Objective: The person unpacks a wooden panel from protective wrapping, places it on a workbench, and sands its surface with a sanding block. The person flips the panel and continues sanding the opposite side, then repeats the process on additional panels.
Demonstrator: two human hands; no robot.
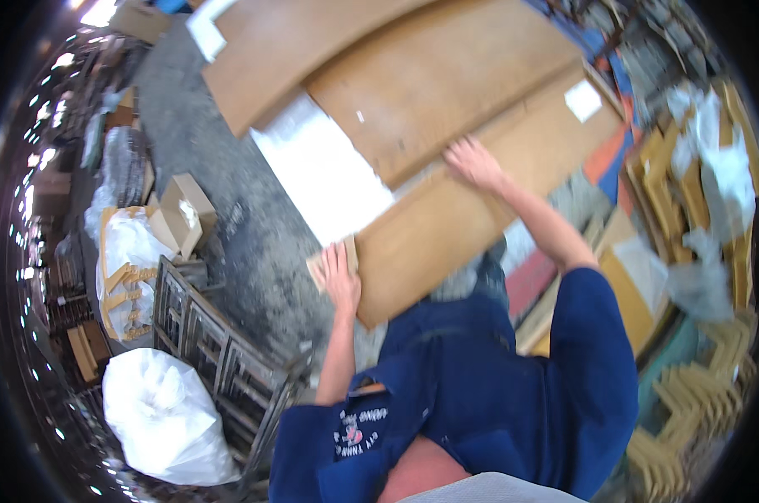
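Observation:
A long brown cardboard box [430, 243] lies opened out in front of me, its panels running from near left to far right. A white sheet [317, 168] shows in the gap between its panels. My left hand [340, 278] lies with its fingers spread over a small cardboard flap [316, 270] at the near left corner; its thumb is hard to make out. Farther right, my right hand [476, 165] rests with extended fingers at the inner edge of the near panel, beside the large middle panel [447, 80]. Motion blur softens the panels.
To the left stand a dark metal frame [220, 335], a white plastic bag [166, 415] and a small open carton [183, 214]. Brown angled pieces [690, 394] and plastic-wrapped stacks [707, 176] are piled at the right. Grey concrete floor [254, 235] shows between.

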